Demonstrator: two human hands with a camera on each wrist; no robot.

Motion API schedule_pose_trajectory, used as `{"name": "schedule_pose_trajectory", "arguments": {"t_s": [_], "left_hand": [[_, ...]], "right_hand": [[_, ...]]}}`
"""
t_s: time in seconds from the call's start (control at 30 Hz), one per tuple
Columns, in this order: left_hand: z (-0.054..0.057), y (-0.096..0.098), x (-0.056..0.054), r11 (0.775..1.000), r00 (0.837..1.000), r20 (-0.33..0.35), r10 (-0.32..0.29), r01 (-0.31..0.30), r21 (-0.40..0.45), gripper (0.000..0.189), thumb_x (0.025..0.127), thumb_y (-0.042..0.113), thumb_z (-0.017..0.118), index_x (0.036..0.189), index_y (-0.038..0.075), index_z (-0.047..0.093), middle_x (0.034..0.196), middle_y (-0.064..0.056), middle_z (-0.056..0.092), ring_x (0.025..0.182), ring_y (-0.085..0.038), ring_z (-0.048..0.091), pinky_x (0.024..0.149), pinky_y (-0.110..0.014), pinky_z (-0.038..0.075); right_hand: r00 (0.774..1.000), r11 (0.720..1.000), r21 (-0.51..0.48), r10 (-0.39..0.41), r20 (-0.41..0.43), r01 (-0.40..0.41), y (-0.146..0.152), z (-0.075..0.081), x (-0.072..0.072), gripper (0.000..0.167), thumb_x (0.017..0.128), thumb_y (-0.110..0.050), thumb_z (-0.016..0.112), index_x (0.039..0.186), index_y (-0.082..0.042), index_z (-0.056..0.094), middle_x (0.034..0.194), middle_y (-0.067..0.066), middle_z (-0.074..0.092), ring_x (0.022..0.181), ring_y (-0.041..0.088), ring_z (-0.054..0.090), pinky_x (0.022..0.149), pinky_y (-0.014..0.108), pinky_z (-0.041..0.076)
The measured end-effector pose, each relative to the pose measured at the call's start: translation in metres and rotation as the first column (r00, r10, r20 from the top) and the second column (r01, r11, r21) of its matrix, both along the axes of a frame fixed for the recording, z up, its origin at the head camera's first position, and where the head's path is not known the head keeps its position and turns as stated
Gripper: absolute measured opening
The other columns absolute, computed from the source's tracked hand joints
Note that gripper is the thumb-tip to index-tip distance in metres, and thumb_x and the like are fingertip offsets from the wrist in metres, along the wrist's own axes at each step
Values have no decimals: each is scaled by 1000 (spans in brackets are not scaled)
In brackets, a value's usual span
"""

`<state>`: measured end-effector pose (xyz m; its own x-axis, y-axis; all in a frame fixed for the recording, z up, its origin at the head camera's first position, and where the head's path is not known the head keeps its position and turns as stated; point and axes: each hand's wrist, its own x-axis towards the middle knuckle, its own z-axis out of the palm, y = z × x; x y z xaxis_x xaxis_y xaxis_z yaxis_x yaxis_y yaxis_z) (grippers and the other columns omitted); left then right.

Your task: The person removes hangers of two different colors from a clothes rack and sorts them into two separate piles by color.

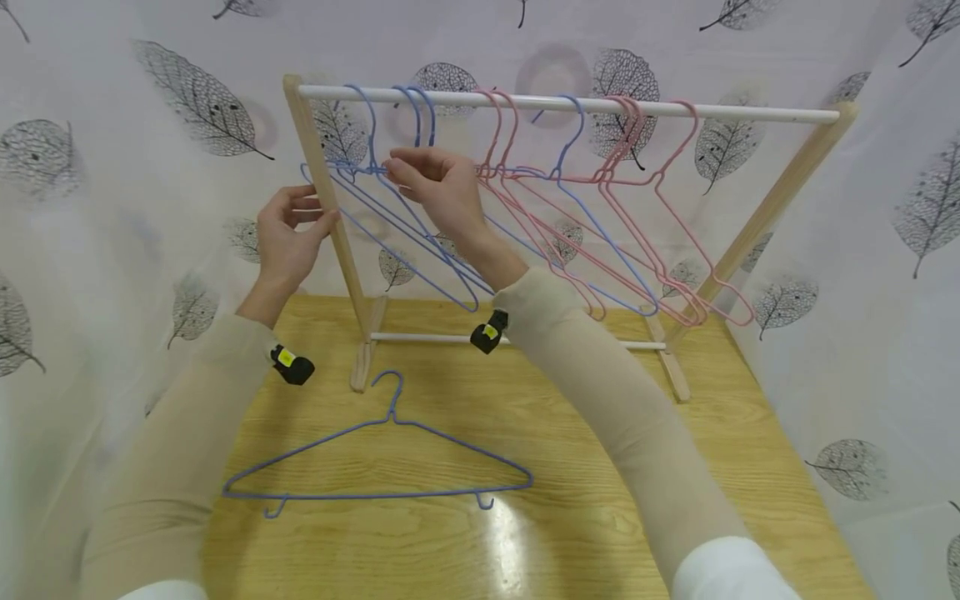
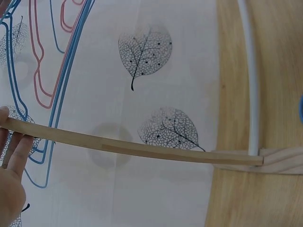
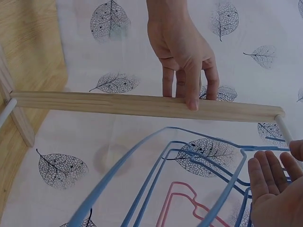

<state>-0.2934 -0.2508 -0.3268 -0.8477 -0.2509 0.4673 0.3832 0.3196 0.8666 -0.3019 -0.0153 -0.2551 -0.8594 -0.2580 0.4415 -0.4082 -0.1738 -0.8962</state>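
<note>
My left hand (image 1: 288,237) grips the left wooden post (image 1: 348,271) of a clothes rack, the thumb on one side and fingers on the other. At the rail's left end, my right hand (image 1: 450,200) is beside the neck of a blue hanger (image 1: 372,129), thumb and fingertips apart and close to it. Its fingers (image 3: 265,175) look straight and relaxed in the right wrist view. More blue hangers (image 1: 431,117) hang just behind this hand, partly hidden by it. Another blue hanger (image 1: 375,497) lies flat on the wooden surface, below both hands.
The rack's white rail (image 1: 750,113) also carries several pink hangers (image 1: 678,218) and a blue hanger (image 1: 577,125) among them. A lower white bar (image 1: 420,337) joins the wooden feet (image 1: 671,367). Leaf-patterned sheeting (image 1: 847,333) surrounds the wood-grain surface (image 1: 585,517).
</note>
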Motion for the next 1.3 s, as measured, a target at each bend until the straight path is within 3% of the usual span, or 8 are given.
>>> {"name": "schedule_pose_trajectory", "arguments": {"t_s": [0.2, 0.33, 0.43, 0.53, 0.63, 0.87, 1.3], "left_hand": [[0, 0, 0, 1000, 1000, 3, 3, -3, -1, 34, 96, 12, 77, 130, 9, 70, 98, 20, 66, 92, 5, 68, 78, -11, 60], [0, 1, 0, 1000, 1000, 0, 7, -7, 0, 34, 96, 12, 77, 130, 8, 70, 98, 20, 66, 92, 5, 68, 78, -11, 60], [0, 2, -1, 1000, 1000, -3, 7, -7, 1, 34, 96, 11, 77, 129, 8, 70, 98, 20, 66, 91, 5, 68, 78, -11, 60], [0, 2, -2, 1000, 1000, -3, 5, -5, 7, 34, 96, 11, 77, 129, 8, 70, 97, 20, 66, 91, 5, 68, 78, -11, 60], [0, 3, -2, 1000, 1000, -3, 5, -5, 16, 33, 95, 10, 77, 128, 9, 70, 96, 19, 66, 90, 4, 68, 77, -11, 60], [0, 2, -2, 1000, 1000, 3, 19, -19, 10, 33, 95, 11, 78, 128, 9, 71, 96, 21, 66, 89, 5, 68, 77, -10, 59], [-1, 2, -2, 1000, 1000, -10, 15, -15, 17, 35, 95, 8, 77, 129, 8, 70, 96, 20, 66, 90, 4, 68, 77, -10, 60]], "right_hand": [[999, 997, 63, -47, 12, 46, -10, -1, -5, 28, 103, -8, 68, 127, 6, 69, 124, 23, 73, 110, 32, 72, 91, 23, 62], [997, 994, 98, -59, 41, 55, -15, -5, -9, 27, 102, -9, 68, 125, 5, 71, 122, 22, 74, 99, 22, 71, 88, 25, 62], [996, 994, 101, -47, 73, 40, -17, -9, -11, 27, 103, -9, 68, 126, 4, 71, 125, 21, 74, 101, 18, 72, 95, 31, 64], [995, 994, 104, -36, 90, 27, -19, -13, -11, 28, 103, -9, 68, 128, 3, 71, 126, 22, 73, 109, 25, 73, 98, 36, 64], [995, 991, 128, -38, 87, 27, -22, -16, -14, 30, 103, -10, 68, 130, 2, 71, 127, 21, 73, 115, 30, 73, 96, 33, 64], [994, 990, 138, -50, 95, 36, -31, -18, -18, 31, 101, -9, 71, 130, 1, 71, 121, 19, 76, 107, 26, 77, 90, 25, 65], [995, 999, 24, -29, 96, 27, -24, -5, -11, 27, 103, 1, 64, 129, 7, 68, 122, 28, 74, 109, 36, 77, 89, 29, 66]]}}
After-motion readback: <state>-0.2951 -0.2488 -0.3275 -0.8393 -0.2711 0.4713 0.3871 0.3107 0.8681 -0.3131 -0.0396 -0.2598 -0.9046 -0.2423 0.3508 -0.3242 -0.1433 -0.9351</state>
